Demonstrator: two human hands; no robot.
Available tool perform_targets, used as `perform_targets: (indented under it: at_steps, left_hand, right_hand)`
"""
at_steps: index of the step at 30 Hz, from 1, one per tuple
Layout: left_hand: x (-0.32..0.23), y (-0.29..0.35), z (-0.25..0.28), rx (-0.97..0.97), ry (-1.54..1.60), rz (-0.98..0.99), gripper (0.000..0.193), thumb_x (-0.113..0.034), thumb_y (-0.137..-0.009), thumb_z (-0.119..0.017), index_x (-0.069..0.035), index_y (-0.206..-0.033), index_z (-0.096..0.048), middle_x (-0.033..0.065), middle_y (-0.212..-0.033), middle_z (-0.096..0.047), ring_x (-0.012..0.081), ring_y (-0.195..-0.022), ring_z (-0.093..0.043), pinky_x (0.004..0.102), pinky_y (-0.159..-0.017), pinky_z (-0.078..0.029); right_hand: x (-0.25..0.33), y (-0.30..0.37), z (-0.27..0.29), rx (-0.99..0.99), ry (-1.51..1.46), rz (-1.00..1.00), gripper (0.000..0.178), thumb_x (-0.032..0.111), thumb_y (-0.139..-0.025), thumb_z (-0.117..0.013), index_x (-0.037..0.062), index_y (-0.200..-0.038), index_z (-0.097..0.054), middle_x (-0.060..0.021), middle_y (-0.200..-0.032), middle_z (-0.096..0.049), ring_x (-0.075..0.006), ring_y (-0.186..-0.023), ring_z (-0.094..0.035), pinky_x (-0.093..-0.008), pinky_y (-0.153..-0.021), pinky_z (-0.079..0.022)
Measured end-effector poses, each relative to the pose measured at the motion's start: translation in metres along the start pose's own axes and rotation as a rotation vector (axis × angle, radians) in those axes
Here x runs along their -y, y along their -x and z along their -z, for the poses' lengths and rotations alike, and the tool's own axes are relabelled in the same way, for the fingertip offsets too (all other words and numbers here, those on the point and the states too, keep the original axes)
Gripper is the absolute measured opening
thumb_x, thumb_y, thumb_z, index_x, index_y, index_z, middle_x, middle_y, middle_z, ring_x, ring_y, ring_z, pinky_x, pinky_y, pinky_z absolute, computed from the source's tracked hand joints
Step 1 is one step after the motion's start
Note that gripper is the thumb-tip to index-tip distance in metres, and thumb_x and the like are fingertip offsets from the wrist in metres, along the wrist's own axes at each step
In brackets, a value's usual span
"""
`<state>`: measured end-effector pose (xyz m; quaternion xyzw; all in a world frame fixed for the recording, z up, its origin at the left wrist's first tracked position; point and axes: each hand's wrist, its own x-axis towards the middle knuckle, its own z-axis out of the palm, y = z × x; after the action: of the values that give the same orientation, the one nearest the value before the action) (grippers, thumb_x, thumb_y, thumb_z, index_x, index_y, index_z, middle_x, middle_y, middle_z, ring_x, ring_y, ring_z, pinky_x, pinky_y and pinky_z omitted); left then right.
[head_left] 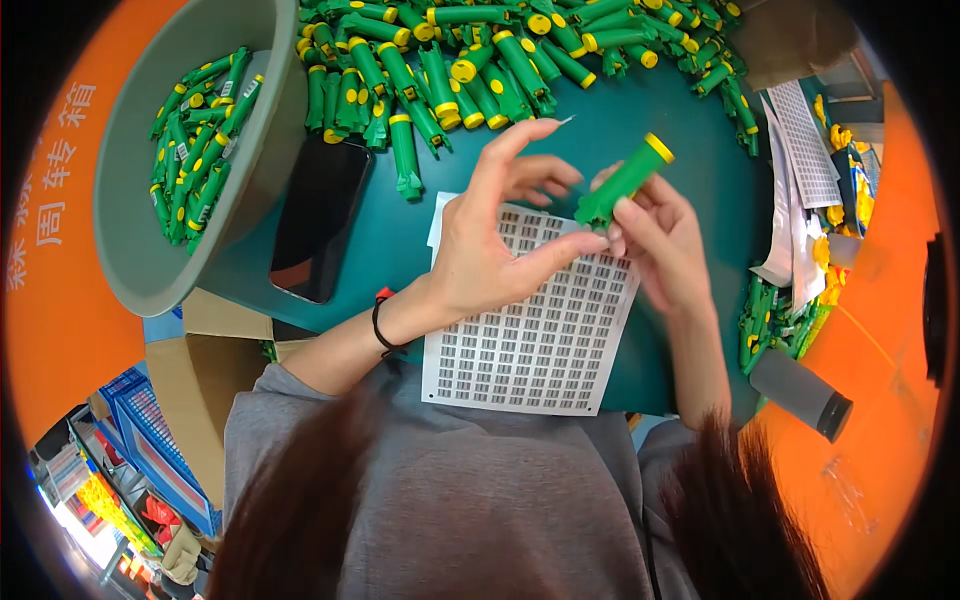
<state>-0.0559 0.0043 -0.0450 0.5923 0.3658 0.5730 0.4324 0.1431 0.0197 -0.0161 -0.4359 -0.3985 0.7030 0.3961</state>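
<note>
Teal tabletop point(395, 230) carries a large heap of green tubes point(437, 80) with yellow ends and no labels that show, while several tubes in the grey basin point(130, 150) bear white ones, so I judge some done and many left; the right hand point(665, 240) pinches one green tube point(630, 180) above the label sheet point(530, 340), its visible rows mostly full, and the left hand point(480, 240) is spread wide, thumb just beside the tube's lower end, a pale sliver point(567, 120), possibly a label, at its index fingertip

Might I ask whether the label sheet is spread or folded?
Spread: the label sheet lies flat, its printed rows and both lower corners showing.
</note>
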Motion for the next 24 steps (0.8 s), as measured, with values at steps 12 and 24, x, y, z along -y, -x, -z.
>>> perform_targets:
  at_steps: [12,24]
  left_hand:
    - [-0.039,-0.005,0.003,0.22,-0.467,-0.219,0.045,-0.004,-0.077,-0.083,-0.004,-0.117,-0.063,0.0169,-0.125,-0.066,0.0245,-0.114,-0.062,0.0367,-0.098,-0.048]
    - [-0.052,-0.012,-0.03,0.343,-0.155,0.145,0.008,-0.004,-0.089,-0.072,-0.002,-0.097,-0.07,0.0102,-0.109,-0.071,0.0173,-0.101,-0.065,0.0314,-0.093,-0.049]
  right_hand:
    - [-0.033,0.048,0.023,-0.04,0.096,0.49,0.035,-0.004,-0.09,-0.066,-0.0028,-0.124,-0.057,-0.014,-0.114,-0.061,-0.0189,-0.094,-0.062,-0.0299,-0.084,-0.052]
    - [-0.038,0.06,0.015,-0.056,0.028,0.52,0.039,-0.015,-0.089,-0.064,-0.0118,-0.127,-0.055,-0.0199,-0.126,-0.061,-0.0235,-0.117,-0.061,-0.036,-0.1,-0.056]
